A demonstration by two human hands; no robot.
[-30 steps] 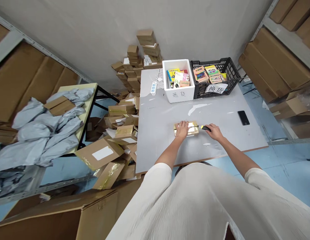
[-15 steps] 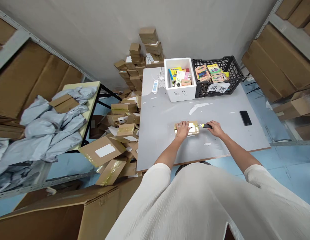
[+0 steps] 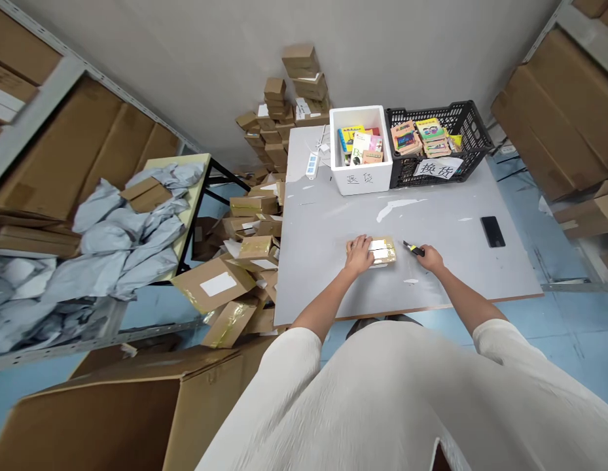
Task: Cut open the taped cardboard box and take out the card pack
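Right hand (image 3: 431, 258) clasps cutter (image 3: 413, 248) | small box (image 3: 385, 252) left of it, left hand (image 3: 359, 254) on top, grip unclear | seam (image 3: 381, 250) apparently slit, box unopened

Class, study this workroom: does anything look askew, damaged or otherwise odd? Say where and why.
Yes: heaped boxes left of the grey table lie at odd angles, unlike the stacked boxes by the wall. Ragged white patches also break the table's even grey, perhaps wear or scraps; I cannot tell which.
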